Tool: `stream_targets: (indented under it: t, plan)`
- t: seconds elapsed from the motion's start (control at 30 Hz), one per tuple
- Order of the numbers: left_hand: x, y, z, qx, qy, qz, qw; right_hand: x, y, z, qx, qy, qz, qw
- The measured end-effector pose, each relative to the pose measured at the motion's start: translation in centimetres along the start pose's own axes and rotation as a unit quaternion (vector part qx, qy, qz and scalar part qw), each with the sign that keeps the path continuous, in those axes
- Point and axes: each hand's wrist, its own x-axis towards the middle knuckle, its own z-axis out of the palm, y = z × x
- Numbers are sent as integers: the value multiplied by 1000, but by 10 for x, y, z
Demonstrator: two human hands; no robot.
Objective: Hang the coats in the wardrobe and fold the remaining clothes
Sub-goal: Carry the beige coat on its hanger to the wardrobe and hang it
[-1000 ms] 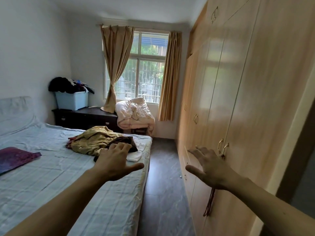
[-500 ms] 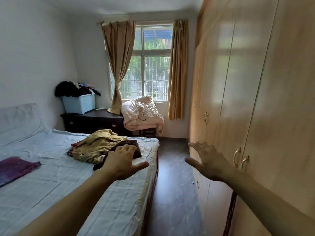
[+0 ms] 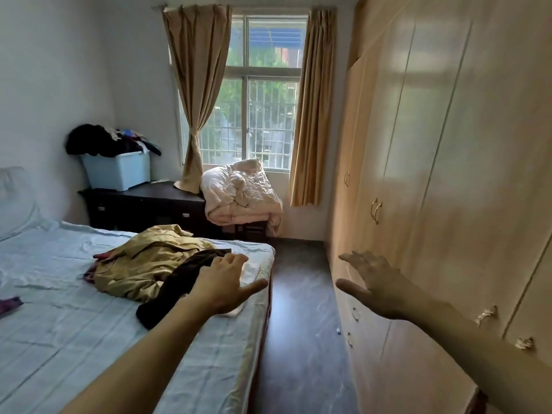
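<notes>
We held our left hand (image 3: 222, 286) and right hand (image 3: 378, 286) out, fingers spread and empty; a glossy olive coat (image 3: 146, 262) lay crumpled on the wrinkled bed (image 3: 59, 324) beside the smooth wood-grain wardrobe (image 3: 433, 174).

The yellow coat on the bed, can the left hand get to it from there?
Probably yes. The left hand, open and empty, hovers beside the yellow coat; only the dark garment lies between, and nothing blocks it.

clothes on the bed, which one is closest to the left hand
The dark brown garment, lying right beside the left hand. The yellow coat lies just past it, and the purple cloth is far off at the bed's other side.
</notes>
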Motion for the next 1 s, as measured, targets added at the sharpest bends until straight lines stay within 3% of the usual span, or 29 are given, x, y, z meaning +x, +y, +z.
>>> stream_targets:
  t: [0.27,0.63,1.0]
  plan:
    - [152,-51,33,1,30,15,999,149,33,14,-27,32,43,998]
    - [372,-39,128,38,-18,55,998,358,113,77,6,12,37,999]
    - [624,-42,158,29,7,17,999,613,198,61,44,28,9,999]
